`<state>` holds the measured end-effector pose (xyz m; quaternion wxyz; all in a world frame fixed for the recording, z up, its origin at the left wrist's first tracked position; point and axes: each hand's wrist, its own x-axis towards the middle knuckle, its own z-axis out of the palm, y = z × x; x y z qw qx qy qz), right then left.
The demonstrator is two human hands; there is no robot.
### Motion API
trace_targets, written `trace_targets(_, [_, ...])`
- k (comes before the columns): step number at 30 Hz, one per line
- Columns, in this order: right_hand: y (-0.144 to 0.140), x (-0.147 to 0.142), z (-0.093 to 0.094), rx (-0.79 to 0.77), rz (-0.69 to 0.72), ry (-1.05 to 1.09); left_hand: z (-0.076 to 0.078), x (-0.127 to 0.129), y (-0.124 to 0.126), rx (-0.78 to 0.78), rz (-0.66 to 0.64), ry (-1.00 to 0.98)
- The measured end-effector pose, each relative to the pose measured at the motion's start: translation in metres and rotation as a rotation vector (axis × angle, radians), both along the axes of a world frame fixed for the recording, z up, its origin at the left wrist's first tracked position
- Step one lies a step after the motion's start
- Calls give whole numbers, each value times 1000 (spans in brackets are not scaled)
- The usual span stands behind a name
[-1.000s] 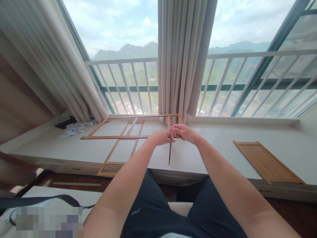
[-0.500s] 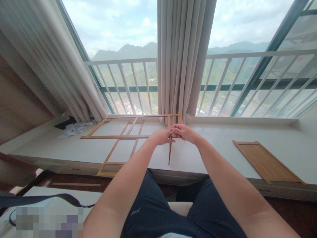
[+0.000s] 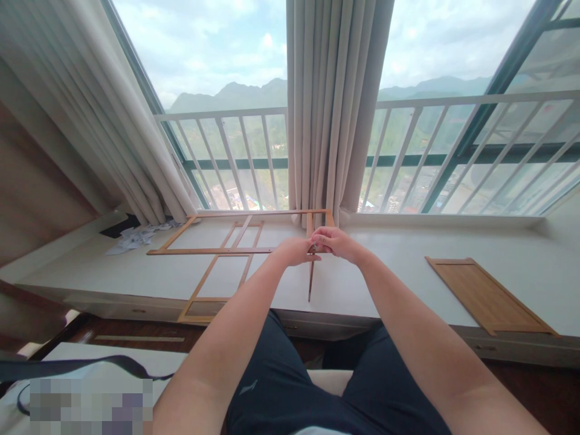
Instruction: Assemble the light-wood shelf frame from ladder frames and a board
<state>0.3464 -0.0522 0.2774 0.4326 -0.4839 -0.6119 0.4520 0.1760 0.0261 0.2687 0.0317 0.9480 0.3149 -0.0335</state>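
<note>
A long wooden frame (image 3: pixel 212 250) stands on the white window ledge, with crossbars and one bar (image 3: pixel 310 281) pointing toward me. My left hand (image 3: pixel 295 250) is closed around the frame near its right end, where that bar meets the long rail. Right beside it, my right hand (image 3: pixel 336 243) has its fingertips pinched together at the same joint. Something small and shiny shows between the fingertips, too small to name. Behind and below the long frame, a second, lighter wooden frame (image 3: pixel 194 299) is partly hidden by my left forearm.
On the right of the ledge (image 3: pixel 385 272) lies a flat wooden panel (image 3: pixel 492 296). Crumpled white papers (image 3: pixel 129 238) lie at the far left, beside a dark object (image 3: pixel 118 225). A curtain (image 3: pixel 335 109) hangs right behind my hands, and railings (image 3: pixel 430 103) run along the windows.
</note>
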Motion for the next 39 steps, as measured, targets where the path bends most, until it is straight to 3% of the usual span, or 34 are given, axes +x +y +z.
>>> trace_targets(12, [10,-1,-11,38,12,82,-2,0,1,3,17,-3])
trace_targets(26, [8,0,-10,39,-36,28,4,1,-4,-12,22,11])
trace_targets(39, [11,-1,-15,30,-57,72,-1,1,0,5,21,9])
